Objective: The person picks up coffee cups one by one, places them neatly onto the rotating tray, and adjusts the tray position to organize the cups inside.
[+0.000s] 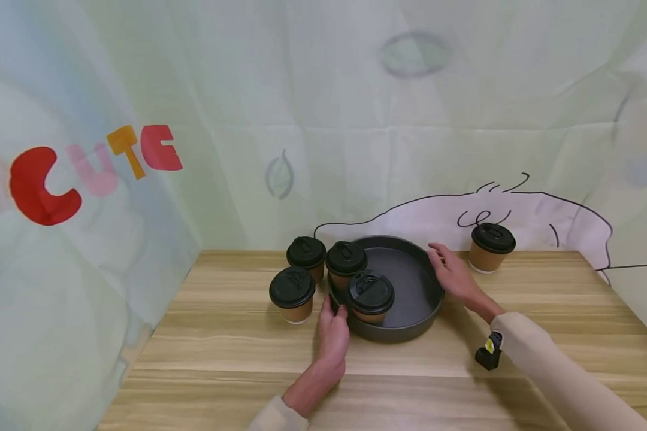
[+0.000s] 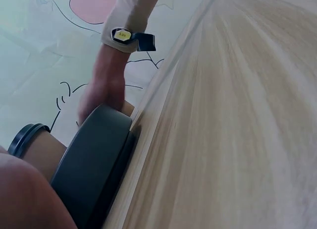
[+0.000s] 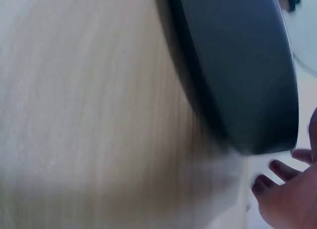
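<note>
A round dark grey pan stands on the wooden table, with two lidded paper coffee cups in its left part, one farther back and one nearer. Against the pan's left outer side rests my left hand, its fingers and thumb extended at the wall; in the left wrist view part of this hand covers the wall's lower end. My right hand is by the right rim, fingers stretched forward. The right wrist view shows its fingers spread beside the pan wall.
Left of the pan stand two more lidded coffee cups, a rear one and a front one. Another cup is at the back right, beyond my right hand. A printed curtain hangs behind the table's back edge.
</note>
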The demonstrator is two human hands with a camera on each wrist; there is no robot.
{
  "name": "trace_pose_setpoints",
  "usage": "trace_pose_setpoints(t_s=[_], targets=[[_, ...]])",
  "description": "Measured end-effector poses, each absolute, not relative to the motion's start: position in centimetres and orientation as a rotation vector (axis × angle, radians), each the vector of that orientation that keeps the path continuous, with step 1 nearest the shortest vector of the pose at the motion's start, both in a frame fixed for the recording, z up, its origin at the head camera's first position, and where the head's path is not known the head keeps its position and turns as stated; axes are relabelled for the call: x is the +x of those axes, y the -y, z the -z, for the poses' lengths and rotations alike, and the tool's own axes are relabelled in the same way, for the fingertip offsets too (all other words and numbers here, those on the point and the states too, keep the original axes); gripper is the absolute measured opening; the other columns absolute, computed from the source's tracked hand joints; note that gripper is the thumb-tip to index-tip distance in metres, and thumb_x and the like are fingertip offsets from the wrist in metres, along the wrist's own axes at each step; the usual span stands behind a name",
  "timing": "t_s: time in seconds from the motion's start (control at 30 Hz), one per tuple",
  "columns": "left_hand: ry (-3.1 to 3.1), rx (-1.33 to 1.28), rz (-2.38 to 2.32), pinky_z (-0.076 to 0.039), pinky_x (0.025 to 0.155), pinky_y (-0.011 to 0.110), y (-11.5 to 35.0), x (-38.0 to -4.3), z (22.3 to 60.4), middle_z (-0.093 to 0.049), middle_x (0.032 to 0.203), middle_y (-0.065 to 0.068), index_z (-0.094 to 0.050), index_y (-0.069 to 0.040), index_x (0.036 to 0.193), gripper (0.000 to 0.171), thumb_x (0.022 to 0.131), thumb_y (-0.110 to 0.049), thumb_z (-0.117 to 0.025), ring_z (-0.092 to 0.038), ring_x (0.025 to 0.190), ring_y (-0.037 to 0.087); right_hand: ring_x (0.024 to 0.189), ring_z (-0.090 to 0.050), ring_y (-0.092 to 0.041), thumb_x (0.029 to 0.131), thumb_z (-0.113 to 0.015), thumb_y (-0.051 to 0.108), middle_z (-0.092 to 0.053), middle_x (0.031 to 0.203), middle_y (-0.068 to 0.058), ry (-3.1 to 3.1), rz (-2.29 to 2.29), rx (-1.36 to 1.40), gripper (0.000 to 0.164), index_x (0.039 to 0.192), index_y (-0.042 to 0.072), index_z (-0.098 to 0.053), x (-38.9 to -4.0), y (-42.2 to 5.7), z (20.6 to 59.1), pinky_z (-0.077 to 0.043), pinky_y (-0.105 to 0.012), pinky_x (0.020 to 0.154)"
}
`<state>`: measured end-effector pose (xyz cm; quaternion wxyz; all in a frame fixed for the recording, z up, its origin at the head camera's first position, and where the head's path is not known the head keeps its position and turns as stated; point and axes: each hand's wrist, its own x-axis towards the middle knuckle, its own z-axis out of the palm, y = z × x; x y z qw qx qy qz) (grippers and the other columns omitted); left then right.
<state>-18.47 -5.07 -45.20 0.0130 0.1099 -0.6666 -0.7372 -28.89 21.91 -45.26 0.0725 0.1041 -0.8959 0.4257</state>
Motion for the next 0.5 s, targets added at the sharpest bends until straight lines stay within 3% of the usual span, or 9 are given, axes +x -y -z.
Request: trace_pose_setpoints(t_s=[0.23,0.5], targets=[[2.073,0.34,2.312,-0.015,0.125,0.055,5.1,-18.6,45.2,-0.01,0.169,0.028,-0.012,0.008,0.162,0.062,0.108,-0.007,-0.039,-0.012,0.156,0.041,0.133,-0.05,-0.04,0.114,-0.037,0.019,-0.056,0.143,-0.029,2.66,-1.662,0.321,0.044,0.144,-0.009,-0.054,-29.7,-23.3,46.4,-0.038,-0.053,0.114],[2.037,0.319,2.356,-0.012,0.126,0.054,5.2,-18.7,45.3,-0.01,0.169,0.028,-0.011,0.01,0.161,0.059,0.11,-0.007,-0.034,-0.01,0.156,0.041,0.128,-0.054,-0.032,0.114,-0.038,0.014,-0.048,0.148,-0.034,2.612,-1.91,0.372,0.045,0.151,-0.012,-0.044,-29.1,-23.9,46.1,-0.052,-0.024,0.096]])
